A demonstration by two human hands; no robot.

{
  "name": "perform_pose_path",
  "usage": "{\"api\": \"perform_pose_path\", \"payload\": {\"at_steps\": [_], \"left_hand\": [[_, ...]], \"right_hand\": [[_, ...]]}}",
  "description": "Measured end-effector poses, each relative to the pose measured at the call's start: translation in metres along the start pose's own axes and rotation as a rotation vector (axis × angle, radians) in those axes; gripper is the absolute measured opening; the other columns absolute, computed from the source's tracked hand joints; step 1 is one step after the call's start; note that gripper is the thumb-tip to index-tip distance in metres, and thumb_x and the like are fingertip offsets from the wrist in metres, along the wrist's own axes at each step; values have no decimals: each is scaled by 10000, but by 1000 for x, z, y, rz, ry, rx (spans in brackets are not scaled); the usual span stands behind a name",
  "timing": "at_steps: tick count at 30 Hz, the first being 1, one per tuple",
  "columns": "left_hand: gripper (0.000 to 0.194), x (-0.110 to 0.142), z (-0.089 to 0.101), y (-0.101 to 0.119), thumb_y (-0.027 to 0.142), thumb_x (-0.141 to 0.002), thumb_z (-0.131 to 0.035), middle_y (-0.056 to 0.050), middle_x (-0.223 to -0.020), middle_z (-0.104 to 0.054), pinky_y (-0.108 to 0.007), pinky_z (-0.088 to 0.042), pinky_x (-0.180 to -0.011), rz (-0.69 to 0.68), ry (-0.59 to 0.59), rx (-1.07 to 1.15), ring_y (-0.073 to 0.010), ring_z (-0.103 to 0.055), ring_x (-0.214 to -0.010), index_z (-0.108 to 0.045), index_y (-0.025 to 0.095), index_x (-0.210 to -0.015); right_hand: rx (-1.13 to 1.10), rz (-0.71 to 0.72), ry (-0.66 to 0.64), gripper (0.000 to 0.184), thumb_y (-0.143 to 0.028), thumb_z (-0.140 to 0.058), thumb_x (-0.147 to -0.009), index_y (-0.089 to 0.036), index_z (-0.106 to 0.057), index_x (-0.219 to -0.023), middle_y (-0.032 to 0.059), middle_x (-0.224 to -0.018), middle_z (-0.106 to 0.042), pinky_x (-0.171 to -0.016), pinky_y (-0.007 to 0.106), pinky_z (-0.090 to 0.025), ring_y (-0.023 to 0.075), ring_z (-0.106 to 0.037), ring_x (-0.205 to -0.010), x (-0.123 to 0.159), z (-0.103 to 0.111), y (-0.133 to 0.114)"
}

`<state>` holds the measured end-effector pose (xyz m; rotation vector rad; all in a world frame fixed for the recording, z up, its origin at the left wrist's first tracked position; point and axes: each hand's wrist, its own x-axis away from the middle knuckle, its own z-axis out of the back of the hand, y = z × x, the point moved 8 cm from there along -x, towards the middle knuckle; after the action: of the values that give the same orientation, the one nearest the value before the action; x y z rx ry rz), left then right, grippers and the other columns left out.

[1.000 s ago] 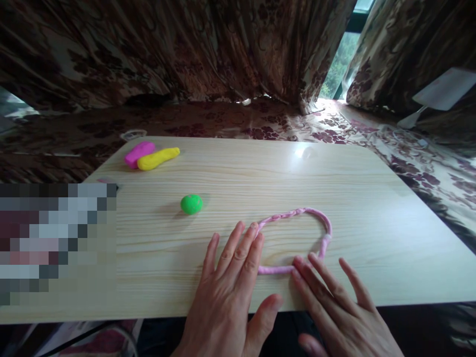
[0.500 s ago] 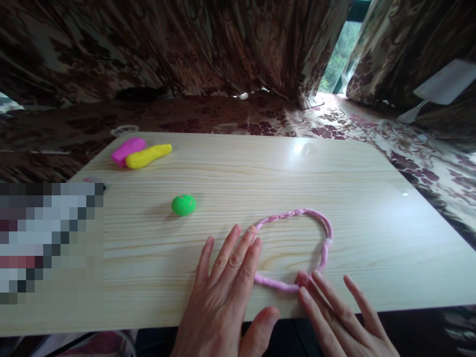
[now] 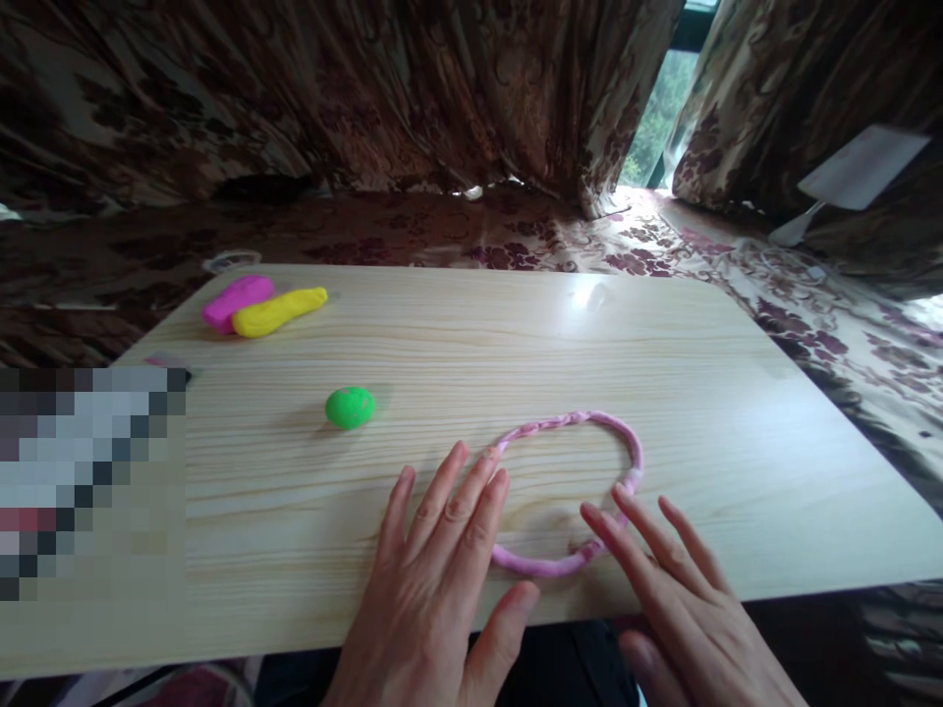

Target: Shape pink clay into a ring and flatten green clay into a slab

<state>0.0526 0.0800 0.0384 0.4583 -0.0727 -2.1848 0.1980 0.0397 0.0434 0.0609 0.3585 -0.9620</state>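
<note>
A pink clay rope (image 3: 543, 567) lies on the table (image 3: 471, 344), curved into a rough ring. My left hand (image 3: 442, 560) is spread with its palm down over the ring's left side and hides that stretch. Over the ring's lower right side is my right hand (image 3: 678, 579), its fingers stretched out and apart; I cannot tell whether the fingertips touch the rope. Farther left sits a green clay ball (image 3: 351, 407) with pinkish flecks, apart from both hands.
At the back left, a yellow clay roll (image 3: 284, 311) rests against a magenta clay block (image 3: 237, 302). A pixelated patch (image 3: 81, 471) covers the table's left side. Patterned curtains (image 3: 413, 98) hang behind, and a white lamp (image 3: 861, 169) stands at the right.
My right hand has moved up along the ring's right side, uncovering its lower right bend. My left hand stays over the left side. The whole view has shifted slightly.
</note>
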Motion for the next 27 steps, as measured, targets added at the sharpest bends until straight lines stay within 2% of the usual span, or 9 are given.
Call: {"api": "perform_pose_path", "payload": {"at_steps": [4, 7, 9, 13, 16, 19, 22, 24, 27], "left_hand": [[432, -18, 11, -17, 191, -880, -458, -77, -1333, -503, -478, -193, -1097, -1, 7, 98, -247, -400, -1259, -429, 158, -1310], [255, -56, 16, -24, 214, -886, -466, -38, -1111, -621, -391, -348, -987, 7, 19, 160, -198, -550, -1039, -562, 207, -1122], [195, -84, 6, -21, 267, -867, -506, -52, -990, -642, -346, -429, -843, -2, -70, 136, -208, -580, -936, -602, 188, -1018], [115, -111, -6, -13, 195, -822, -527, -15, -782, -629, -292, -430, -634, -41, -173, 73, -185, -596, -720, -638, 205, -791], [154, -105, 6, -23, 176, -827, -501, 9, -790, -629, -258, -419, -604, 34, -116, 86, -153, -594, -689, -607, 222, -928], [185, -88, 20, -47, 221, -818, -521, 45, -706, -606, -240, -398, -560, 207, -35, 133, -131, -578, -609, -570, 250, -994], [180, -70, 19, -62, 274, -824, -528, 29, -741, -627, -256, -385, -536, 288, -60, 39, -160, -595, -649, -586, 258, -994], [182, -60, 21, -64, 283, -842, -518, -12, -865, -644, -287, -418, -606, 266, -22, -12, -195, -605, -771, -598, 237, -1000], [185, -46, 26, -43, 198, -868, -495, -45, -1005, -627, -344, -418, -834, 31, 29, 98, -209, -559, -963, -600, 209, -1020]], "right_hand": [[-110, -175, 34, 543, -100, -402, -866, -151, -319, -1401, 96, -1341, -511, -1080, 474, -282, 244, -408, -1283, 0, 17, 36], [-131, -102, -20, 443, -96, -451, -861, -202, -480, -1290, 74, -1290, -549, -1017, 447, -358, 245, -414, -1259, -7, 17, 46], [-156, -57, -87, 350, -111, -477, -867, -210, -554, -1194, 67, -1205, -597, -940, 405, -417, 235, -456, -1193, -16, 14, 47], [-160, 24, -155, 160, -167, -491, -886, -192, -641, -936, 50, -944, -664, -810, 387, -449, 219, -560, -965, -34, 16, 47], [-88, 86, -85, 166, -153, -490, -888, -193, -648, -917, 46, -962, -668, -834, 396, -432, 225, -553, -1006, -50, 26, 59], [-94, 134, -51, 248, -110, -484, -878, -194, -626, -1063, 44, -1116, -647, -939, 383, -399, 224, -462, -1185, -67, 25, 73], [-92, 128, -75, 398, -31, -455, -851, -184, -556, -1204, 43, -1272, -571, -1015, 400, -350, 223, -387, -1269, -74, 16, 75], [-101, 100, -57, 431, -25, -465, -837, -173, -531, -1236, 59, -1296, -549, -1025, 413, -337, 229, -390, -1262, -68, 16, 66], [-178, 46, -40, 400, -41, -460, -845, -175, -547, -1212, 81, -1262, -555, -980, 389, -376, 224, -414, -1220, -51, 17, 45]]}}
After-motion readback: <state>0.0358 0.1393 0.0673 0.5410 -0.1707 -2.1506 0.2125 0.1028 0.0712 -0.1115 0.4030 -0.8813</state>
